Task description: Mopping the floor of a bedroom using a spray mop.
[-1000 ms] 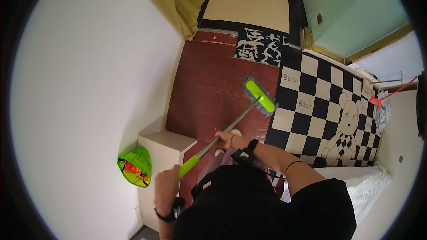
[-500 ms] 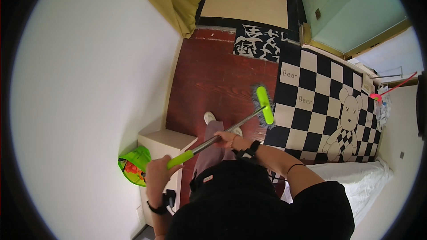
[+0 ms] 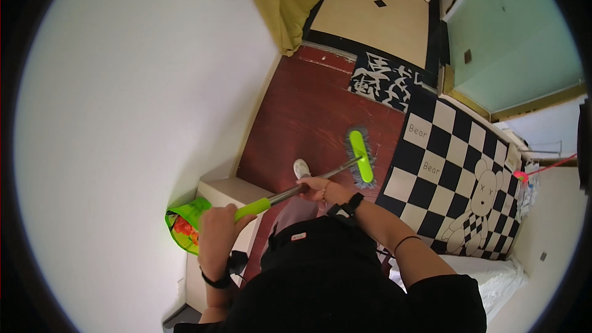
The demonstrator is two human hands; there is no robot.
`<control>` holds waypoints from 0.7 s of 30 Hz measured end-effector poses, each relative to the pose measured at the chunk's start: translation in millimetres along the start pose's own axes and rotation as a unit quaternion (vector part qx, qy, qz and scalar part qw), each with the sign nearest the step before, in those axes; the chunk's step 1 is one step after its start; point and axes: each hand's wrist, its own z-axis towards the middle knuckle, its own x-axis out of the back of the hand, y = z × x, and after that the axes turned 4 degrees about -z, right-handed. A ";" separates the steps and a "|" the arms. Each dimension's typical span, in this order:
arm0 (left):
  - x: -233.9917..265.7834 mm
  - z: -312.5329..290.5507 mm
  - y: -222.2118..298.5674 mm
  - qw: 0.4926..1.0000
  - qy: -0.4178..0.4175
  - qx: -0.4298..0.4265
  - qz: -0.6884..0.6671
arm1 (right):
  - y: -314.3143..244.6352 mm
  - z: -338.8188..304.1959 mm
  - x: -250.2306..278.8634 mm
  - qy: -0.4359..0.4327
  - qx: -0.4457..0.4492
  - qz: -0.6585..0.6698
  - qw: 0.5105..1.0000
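A mop with a green head plate [image 3: 359, 155] and a grey fringed pad rests on the dark red wooden floor [image 3: 296, 105]. Its metal pole slants back toward me and ends in a green grip. My left hand [image 3: 217, 227] is closed round that green grip at the near end. Farther along the pole, my right hand [image 3: 316, 189] wraps round the metal part. The mop head lies a little left of the checkered mat [image 3: 435, 172], apart from it.
A light cabinet [image 3: 231, 190] stands by the white wall on the left, with a green bag [image 3: 182, 225] beside it. A yellow curtain [image 3: 280, 12] hangs at the far end. A dark patterned mat [image 3: 382, 80] lies beyond the mop. Glass door [image 3: 512, 43] at right.
The mop head has moved off the checkered mat's edge, to the left across the red floor. My view has turned, so the room appears rotated. Both hands keep their hold.
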 end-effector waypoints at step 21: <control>-58.1 1.5 -128.3 0.951 0.032 0.276 -0.133 | -98.7 148.3 -177.8 0.113 -0.051 -0.410 0.903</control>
